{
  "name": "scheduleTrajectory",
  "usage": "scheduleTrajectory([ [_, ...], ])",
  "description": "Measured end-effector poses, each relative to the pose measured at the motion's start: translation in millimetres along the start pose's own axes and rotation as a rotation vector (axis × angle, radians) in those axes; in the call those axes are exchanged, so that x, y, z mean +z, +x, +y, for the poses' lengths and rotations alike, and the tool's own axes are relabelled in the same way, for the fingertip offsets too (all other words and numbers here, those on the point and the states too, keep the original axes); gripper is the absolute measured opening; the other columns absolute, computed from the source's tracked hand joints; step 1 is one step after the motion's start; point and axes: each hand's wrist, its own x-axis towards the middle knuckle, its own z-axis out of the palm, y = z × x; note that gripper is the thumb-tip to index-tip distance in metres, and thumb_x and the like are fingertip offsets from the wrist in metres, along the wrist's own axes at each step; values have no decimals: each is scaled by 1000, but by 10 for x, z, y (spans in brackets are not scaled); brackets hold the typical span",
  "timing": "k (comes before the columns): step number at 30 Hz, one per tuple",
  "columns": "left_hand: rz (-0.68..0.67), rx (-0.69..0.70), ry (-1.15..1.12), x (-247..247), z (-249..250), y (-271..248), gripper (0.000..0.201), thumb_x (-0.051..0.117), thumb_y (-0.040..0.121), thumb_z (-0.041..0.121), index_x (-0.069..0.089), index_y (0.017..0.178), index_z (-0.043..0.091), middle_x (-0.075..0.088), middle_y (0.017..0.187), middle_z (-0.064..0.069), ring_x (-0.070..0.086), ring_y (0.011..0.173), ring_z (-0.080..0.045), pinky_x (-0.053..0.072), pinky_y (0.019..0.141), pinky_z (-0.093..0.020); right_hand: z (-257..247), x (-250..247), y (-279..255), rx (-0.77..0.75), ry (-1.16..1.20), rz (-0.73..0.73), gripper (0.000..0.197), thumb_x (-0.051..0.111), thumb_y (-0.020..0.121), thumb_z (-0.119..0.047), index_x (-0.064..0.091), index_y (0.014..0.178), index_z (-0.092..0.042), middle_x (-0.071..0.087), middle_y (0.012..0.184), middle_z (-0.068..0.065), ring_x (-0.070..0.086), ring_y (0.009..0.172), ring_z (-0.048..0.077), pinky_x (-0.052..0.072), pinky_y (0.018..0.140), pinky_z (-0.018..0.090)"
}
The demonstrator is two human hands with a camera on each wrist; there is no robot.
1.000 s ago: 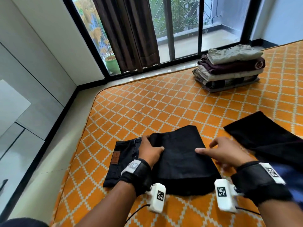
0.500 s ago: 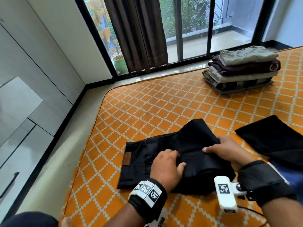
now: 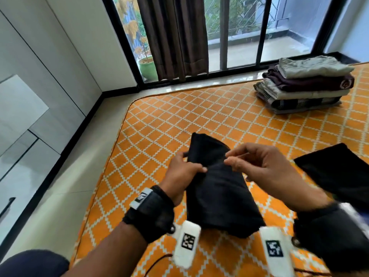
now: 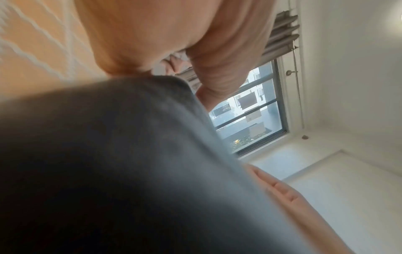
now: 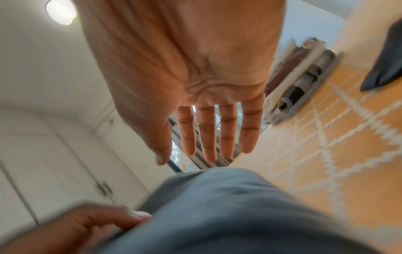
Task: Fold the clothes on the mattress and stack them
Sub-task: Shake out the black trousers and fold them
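Your left hand (image 3: 182, 174) held the folded black pants (image 3: 217, 188) by their left edge. Your right hand (image 3: 257, 164) was open above them, fingers straight, holding nothing. A moment before, the pants lay flat on the orange mattress (image 3: 159, 120) with one fold left to make. Now they were a small bundle, lifted at the far end. I think they were ready for the stack (image 3: 303, 84) by the window.
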Motion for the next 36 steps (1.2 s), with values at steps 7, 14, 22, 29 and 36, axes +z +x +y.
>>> scheduleTrajectory([
  [7,-31,37,483,-592,-524,90,140,91,58,32,-2,162,33,59,137,1,62,123,-16,51,107,-48,868,644,144,-73,-685,-390,124,30,61,-107,5,164,-42,-23,168,-20,-17,156,3,13,129,47],
  [14,-125,416,1318,-545,-530,-75,153,85,51,77,-24,155,50,-41,161,3,-16,157,-29,16,125,-53,889,619,101,-33,-832,-512,151,63,49,-102,-32,153,-47,-50,154,-21,-44,145,7,-12,125,55],
  [22,-471,334,1580,-689,-773,166,165,65,39,101,-45,146,39,-53,153,2,-45,145,-22,-12,120,-67,823,728,90,53,-883,-522,160,69,39,-100,-34,151,-49,-52,153,-17,-50,143,19,-15,122,61],
  [29,-468,311,1645,-663,-693,-171,163,68,51,94,-40,151,25,-45,158,-12,-36,149,-32,-7,123,-63,853,427,-5,252,-578,-347,141,65,61,-95,-12,163,-36,-5,173,-10,5,160,12,20,128,38],
  [36,-622,387,1540,-654,-578,-431,141,77,74,59,-38,151,35,-29,167,-13,-28,154,-30,-12,124,-54,661,642,-85,551,94,-12,92,94,67,-30,42,143,-30,71,121,4,76,100,22,62,86,51],
])
